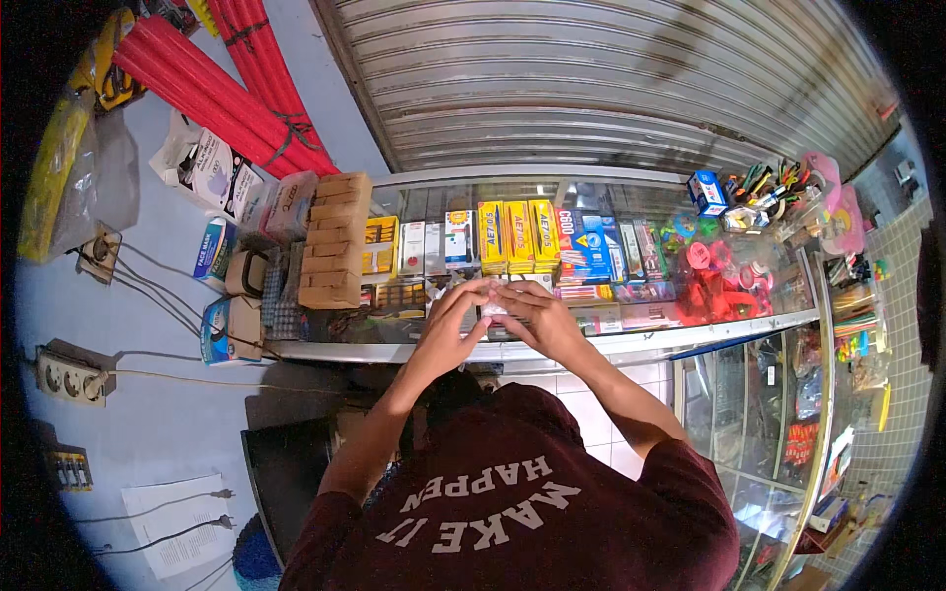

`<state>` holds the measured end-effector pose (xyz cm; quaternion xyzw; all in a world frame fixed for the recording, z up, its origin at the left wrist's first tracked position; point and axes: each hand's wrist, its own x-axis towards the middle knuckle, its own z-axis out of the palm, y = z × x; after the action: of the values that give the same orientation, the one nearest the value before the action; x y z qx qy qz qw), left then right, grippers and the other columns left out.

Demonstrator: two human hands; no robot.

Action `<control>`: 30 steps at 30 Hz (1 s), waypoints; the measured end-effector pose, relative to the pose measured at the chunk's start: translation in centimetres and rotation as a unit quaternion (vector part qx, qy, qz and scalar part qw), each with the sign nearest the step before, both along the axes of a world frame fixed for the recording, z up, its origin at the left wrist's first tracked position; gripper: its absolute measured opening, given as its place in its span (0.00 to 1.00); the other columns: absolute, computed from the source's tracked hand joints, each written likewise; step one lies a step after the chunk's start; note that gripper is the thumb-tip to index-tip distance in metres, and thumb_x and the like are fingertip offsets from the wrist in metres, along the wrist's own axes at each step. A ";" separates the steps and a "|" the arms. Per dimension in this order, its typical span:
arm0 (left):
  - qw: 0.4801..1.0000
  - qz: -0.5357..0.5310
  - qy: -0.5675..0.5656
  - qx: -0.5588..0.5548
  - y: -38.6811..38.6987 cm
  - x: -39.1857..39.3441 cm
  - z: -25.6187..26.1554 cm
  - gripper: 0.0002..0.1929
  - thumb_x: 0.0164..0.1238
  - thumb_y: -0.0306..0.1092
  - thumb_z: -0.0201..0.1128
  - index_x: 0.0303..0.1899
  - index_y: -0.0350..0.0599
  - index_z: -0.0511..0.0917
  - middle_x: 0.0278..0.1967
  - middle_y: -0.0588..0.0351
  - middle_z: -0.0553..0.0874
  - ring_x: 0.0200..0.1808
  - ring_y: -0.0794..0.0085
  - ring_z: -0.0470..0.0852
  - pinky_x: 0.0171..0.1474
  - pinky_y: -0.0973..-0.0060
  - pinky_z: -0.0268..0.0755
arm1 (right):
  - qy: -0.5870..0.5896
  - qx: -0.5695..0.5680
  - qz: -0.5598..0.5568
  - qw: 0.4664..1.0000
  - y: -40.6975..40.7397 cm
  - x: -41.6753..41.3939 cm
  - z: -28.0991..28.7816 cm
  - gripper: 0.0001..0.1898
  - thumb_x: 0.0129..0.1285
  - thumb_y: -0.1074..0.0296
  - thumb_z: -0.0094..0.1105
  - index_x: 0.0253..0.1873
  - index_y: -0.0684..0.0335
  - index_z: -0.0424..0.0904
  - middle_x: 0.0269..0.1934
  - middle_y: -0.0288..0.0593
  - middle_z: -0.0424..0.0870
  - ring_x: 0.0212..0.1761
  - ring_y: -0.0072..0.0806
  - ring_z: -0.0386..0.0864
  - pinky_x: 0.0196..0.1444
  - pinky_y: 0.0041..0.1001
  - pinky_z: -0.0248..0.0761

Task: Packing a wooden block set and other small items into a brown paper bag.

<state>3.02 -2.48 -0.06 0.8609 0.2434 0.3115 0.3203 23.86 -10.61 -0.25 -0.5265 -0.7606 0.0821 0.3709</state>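
Note:
Both hands meet over the front part of a glass display counter (392, 327). My left hand (452, 325) and my right hand (538, 314) hold a small whitish item (491, 304) between their fingertips; its kind is too small and covered to tell. Beneath and behind the hands, seen through the glass, lie yellow pen boxes (519, 235), a blue and red box (584, 240) and a white box with an orange mark (460, 236). To the left of my left hand stands a row of brown cardboard boxes (334, 244).
Stationery in holders (768, 188), a blue and white box (707, 193) and red plastic items (713, 292) occupy the counter's right part. At left are face mask boxes (215, 250), red rolls (222, 96) and a power strip (72, 377). A metal shutter (591, 81) rises behind.

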 end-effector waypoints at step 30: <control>0.992 0.101 -0.061 -0.043 0.7 -0.9 -1.1 0.13 0.73 0.29 0.68 0.56 0.41 0.81 0.45 0.46 0.85 0.48 0.53 0.85 0.53 0.61 0.77 | 0.239 -0.157 -0.043 0.957 2.5 -2.5 -0.1 0.16 0.69 0.67 0.73 0.58 0.65 0.86 0.42 0.48 0.88 0.40 0.34 0.85 0.46 0.30 0.78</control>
<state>2.11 -1.81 -1.17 0.7966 0.3220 0.3837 0.3383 21.33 -8.15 -0.38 -0.5752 -0.6040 0.3080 0.4576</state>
